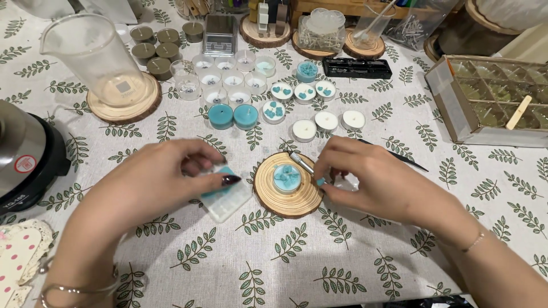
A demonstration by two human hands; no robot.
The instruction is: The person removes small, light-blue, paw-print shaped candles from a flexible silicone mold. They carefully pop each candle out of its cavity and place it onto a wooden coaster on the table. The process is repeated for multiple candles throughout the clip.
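Head cam: left hand (151,185) pinched a clear mold (228,197); right hand (365,177) clamped tweezers (301,162) w/ tip over the teal candle (286,178) on a wood disc (288,199). Risk: a shaky tip could dent the wax.

At the right edge of the worktop (354,274) lies an open clear plastic box (492,100) — a divided package of pale cups, with a flat wooden stick across it. At top right sits a clear bag (416,21), seemingly of small metal wick pieces. The grey pot (23,154) at left bears a round red-and-white label (25,163); the glass beaker (97,57) — a small grey square one.
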